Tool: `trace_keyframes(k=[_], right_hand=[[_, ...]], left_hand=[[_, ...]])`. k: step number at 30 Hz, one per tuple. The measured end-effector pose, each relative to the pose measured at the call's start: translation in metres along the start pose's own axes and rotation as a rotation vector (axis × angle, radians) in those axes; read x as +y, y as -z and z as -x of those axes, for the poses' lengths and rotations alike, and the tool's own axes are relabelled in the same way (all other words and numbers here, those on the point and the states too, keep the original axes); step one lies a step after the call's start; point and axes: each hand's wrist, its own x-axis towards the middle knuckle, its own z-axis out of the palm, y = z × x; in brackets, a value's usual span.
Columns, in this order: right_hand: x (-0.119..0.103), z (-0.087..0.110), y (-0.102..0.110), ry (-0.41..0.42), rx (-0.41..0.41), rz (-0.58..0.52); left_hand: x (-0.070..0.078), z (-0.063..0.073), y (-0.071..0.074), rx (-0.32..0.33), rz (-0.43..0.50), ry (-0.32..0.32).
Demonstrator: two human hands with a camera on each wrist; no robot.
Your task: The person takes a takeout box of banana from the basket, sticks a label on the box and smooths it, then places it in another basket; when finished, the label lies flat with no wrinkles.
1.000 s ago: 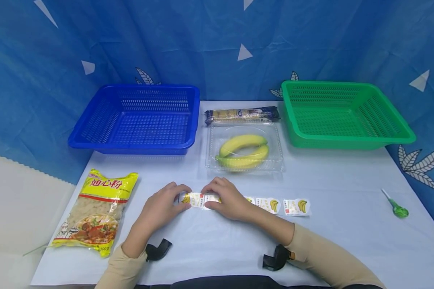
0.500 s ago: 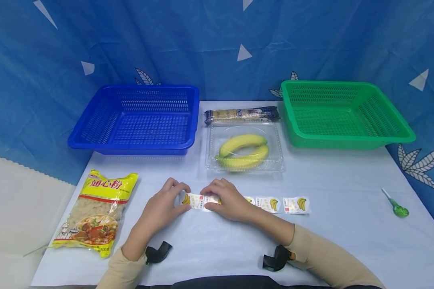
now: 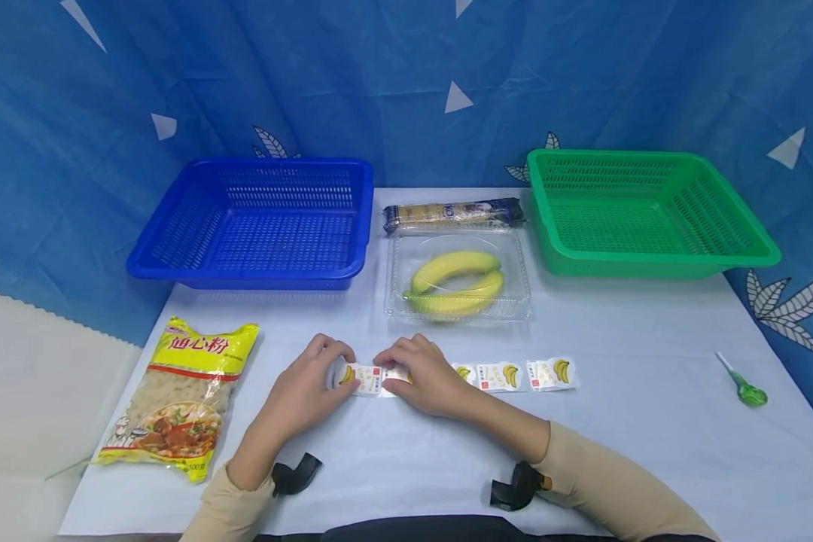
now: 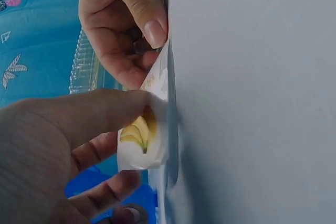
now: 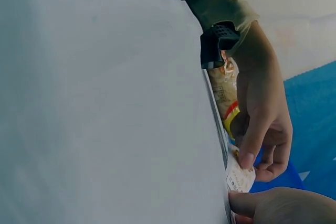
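A strip of white banana stickers (image 3: 501,377), each printed with yellow bananas, runs left to right on the table in front of the person. The left hand (image 3: 306,388) pinches the strip's left end between thumb and fingers; in the left wrist view the thumb lies over one banana sticker (image 4: 144,135), whose edge lifts a little off the table. Close beside it, the right hand (image 3: 425,376) pinches the strip one sticker farther along, hiding part of it. The rest of the strip trails out to the right behind the right wrist.
Behind the strip, a clear plastic box (image 3: 515,290) holds two bananas (image 3: 455,272), with a long noodle pack (image 3: 454,214) behind it. A blue basket (image 3: 244,275) and a green basket (image 3: 650,265) flank them. A macaroni bag (image 3: 183,399) lies left, a green lollipop (image 3: 750,393) right.
The strip's right end has shifted slightly away from the person and to the left. Both hands keep their hold on the strip and have barely moved.
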Motion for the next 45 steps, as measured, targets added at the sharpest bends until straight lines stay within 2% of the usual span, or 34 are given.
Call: trace_keyframes(k=[5,8,14,18,25,28,35,45], right_hand=[[0.001,0.0008,-0.002,0.006,0.03,-0.009],[0.0011,0.0007,-0.0031,0.004,0.049,-0.015],[0.0003,0.0003,-0.006,-0.005,0.077,0.003],[-0.0001,0.001,-0.0073,-0.011,0.098,0.004],[-0.0005,0.0043,-0.0084,0.01,0.151,-0.016],[-0.0011,0.005,-0.0093,0.014,0.168,-0.045],[-0.0021,0.0049,-0.01,0.011,0.157,-0.147],[-0.0013,0.0052,-0.0074,-0.017,0.121,-0.236]], left_hand=[[0.0018,-0.0017,0.0009,-0.079,0.117,0.077],[0.0041,-0.0035,0.0002,-0.109,0.174,0.089],[0.0049,-0.0029,-0.002,-0.102,0.216,0.071],[0.0047,-0.0013,-0.0017,-0.106,0.261,0.104],[0.0044,0.0007,-0.0006,-0.09,0.378,0.197],[0.0045,0.001,-0.0003,-0.09,0.398,0.212],[0.0026,0.0008,0.0,-0.074,0.419,0.21],[-0.0013,0.004,0.0022,-0.052,0.376,0.135]])
